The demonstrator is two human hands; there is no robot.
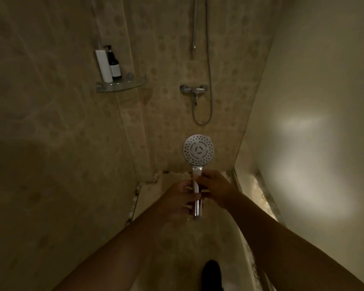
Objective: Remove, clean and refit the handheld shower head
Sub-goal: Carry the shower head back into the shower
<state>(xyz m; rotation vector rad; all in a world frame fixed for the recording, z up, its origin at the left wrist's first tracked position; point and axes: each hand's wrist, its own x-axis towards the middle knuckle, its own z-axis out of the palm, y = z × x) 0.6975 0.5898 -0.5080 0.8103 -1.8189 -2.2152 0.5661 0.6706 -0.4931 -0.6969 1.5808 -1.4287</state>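
A chrome handheld shower head [198,149] is held upright in front of me, its round spray face with many small nozzles turned towards the camera. My left hand [180,199] grips the lower handle from the left. My right hand [215,189] holds the upper handle from the right, fingers just under the head's neck. The bare handle end [197,215] sticks out below my hands with no hose on it. The metal hose [208,80] hangs in a loop from the wall mixer [193,89], its free end hanging beside the riser rail [194,28].
A glass corner shelf [122,84] on the left wall carries a white tube [103,66] and a dark pump bottle [114,64]. Beige tiled walls close in left and ahead. A pale glossy panel [313,101] runs along the right. A dark foot [211,274] shows on the floor.
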